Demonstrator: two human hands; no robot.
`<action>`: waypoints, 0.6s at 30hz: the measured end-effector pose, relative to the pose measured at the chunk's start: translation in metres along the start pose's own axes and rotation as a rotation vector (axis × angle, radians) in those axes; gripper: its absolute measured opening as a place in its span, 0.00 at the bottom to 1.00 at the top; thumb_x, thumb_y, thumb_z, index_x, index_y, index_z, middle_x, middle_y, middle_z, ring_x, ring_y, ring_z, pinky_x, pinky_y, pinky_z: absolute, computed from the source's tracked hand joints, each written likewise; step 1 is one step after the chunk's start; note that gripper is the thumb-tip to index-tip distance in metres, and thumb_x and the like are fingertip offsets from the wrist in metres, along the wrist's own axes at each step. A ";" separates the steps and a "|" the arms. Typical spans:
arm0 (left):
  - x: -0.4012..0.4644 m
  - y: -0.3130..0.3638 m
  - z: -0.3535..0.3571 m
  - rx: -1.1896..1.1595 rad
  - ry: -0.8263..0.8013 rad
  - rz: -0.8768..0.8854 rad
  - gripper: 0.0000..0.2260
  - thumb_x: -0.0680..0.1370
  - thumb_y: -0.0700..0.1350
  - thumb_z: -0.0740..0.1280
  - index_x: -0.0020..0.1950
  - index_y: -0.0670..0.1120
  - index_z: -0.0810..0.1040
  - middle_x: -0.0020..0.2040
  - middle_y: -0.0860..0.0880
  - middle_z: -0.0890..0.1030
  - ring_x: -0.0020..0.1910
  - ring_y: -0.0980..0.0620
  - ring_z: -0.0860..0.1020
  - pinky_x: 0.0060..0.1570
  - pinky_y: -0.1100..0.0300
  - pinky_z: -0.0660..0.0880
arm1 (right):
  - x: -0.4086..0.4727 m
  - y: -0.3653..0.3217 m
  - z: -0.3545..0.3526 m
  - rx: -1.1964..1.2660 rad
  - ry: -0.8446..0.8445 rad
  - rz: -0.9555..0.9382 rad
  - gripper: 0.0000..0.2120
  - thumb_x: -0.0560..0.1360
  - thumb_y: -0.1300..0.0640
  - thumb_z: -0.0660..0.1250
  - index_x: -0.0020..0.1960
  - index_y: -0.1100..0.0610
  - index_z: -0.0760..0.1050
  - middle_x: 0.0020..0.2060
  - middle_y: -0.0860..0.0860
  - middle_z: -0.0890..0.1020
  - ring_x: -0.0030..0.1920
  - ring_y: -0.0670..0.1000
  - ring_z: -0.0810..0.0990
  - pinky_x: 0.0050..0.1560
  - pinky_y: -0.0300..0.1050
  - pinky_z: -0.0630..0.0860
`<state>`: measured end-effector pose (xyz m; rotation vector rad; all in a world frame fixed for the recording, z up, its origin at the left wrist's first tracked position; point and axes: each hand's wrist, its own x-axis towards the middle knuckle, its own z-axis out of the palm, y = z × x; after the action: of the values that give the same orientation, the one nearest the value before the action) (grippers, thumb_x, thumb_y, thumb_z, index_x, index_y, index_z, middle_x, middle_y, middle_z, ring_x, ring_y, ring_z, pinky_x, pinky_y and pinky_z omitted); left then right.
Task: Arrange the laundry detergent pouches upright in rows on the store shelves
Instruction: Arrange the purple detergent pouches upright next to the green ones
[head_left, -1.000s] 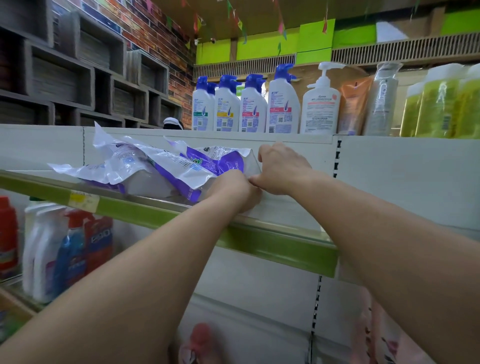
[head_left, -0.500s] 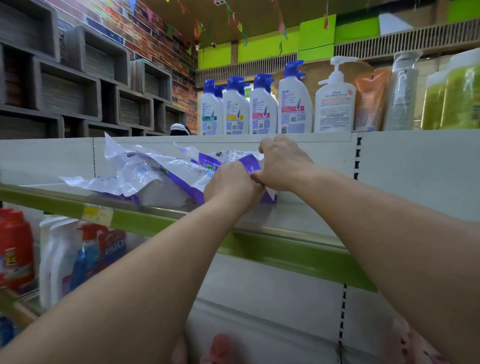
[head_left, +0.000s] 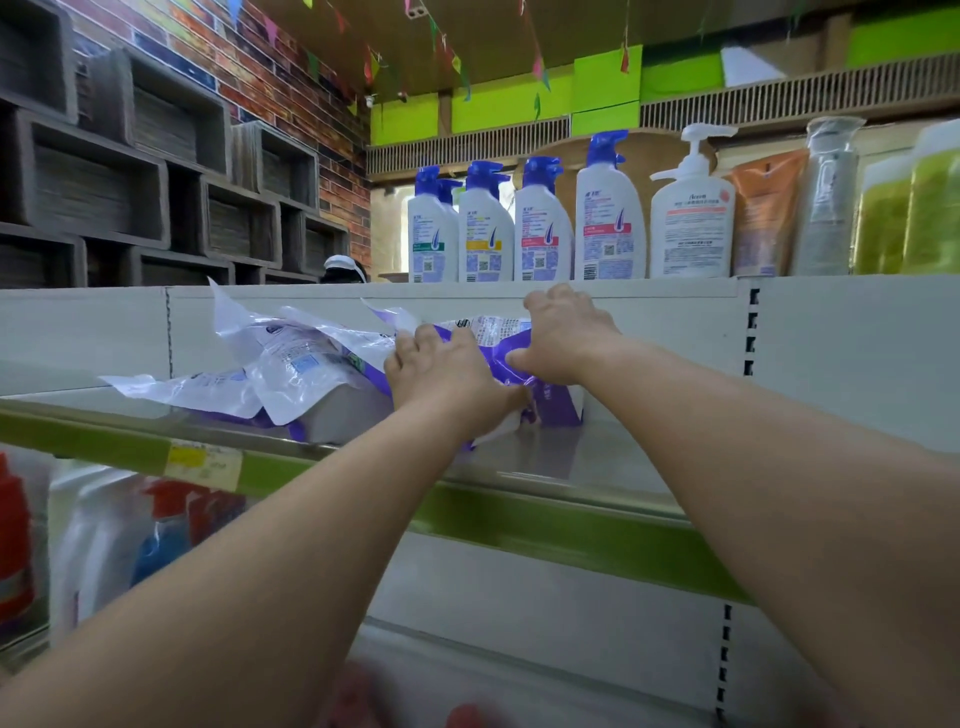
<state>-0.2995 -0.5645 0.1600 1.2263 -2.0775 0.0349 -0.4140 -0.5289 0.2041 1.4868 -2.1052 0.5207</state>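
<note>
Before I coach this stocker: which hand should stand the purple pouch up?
Probably the right hand: it grips the purple pouch at its raised top edge, while the left hand lies lower across the front.

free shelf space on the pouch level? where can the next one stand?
Bare shelf runs right of the purple pouch that the left hand and right hand grip, toward the slotted upright. Left of the hands is crowded with slumped pouches. The top shelf is packed with bottles.

Pouches (head_left: 311, 358) white w/ purple; shelf edge strip (head_left: 571, 530) green, its tag (head_left: 202, 462) yellow; bottles (head_left: 540, 234) white w/ blue caps; wall (head_left: 291, 67) multicolour brick pattern.
</note>
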 end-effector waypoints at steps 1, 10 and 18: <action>0.001 -0.001 0.002 0.014 0.002 0.012 0.38 0.67 0.69 0.65 0.71 0.50 0.65 0.73 0.41 0.61 0.73 0.39 0.55 0.70 0.45 0.55 | 0.003 0.000 0.002 -0.030 0.000 -0.002 0.31 0.72 0.45 0.67 0.70 0.56 0.62 0.67 0.56 0.66 0.67 0.57 0.65 0.62 0.53 0.68; 0.006 -0.002 0.020 0.101 0.037 0.079 0.33 0.72 0.68 0.60 0.71 0.51 0.67 0.75 0.40 0.58 0.75 0.36 0.48 0.71 0.42 0.46 | 0.017 0.011 0.017 -0.013 -0.058 -0.007 0.31 0.70 0.40 0.69 0.66 0.54 0.69 0.62 0.55 0.74 0.61 0.56 0.72 0.55 0.48 0.71; 0.002 -0.004 0.017 0.131 0.028 0.099 0.32 0.74 0.68 0.58 0.71 0.50 0.68 0.75 0.40 0.58 0.75 0.36 0.48 0.71 0.42 0.46 | 0.017 0.012 0.017 0.019 -0.043 -0.016 0.16 0.75 0.45 0.66 0.50 0.59 0.77 0.48 0.55 0.79 0.48 0.55 0.74 0.45 0.45 0.69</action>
<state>-0.3059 -0.5742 0.1471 1.1909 -2.1379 0.2361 -0.4333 -0.5472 0.2005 1.5369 -2.1248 0.5083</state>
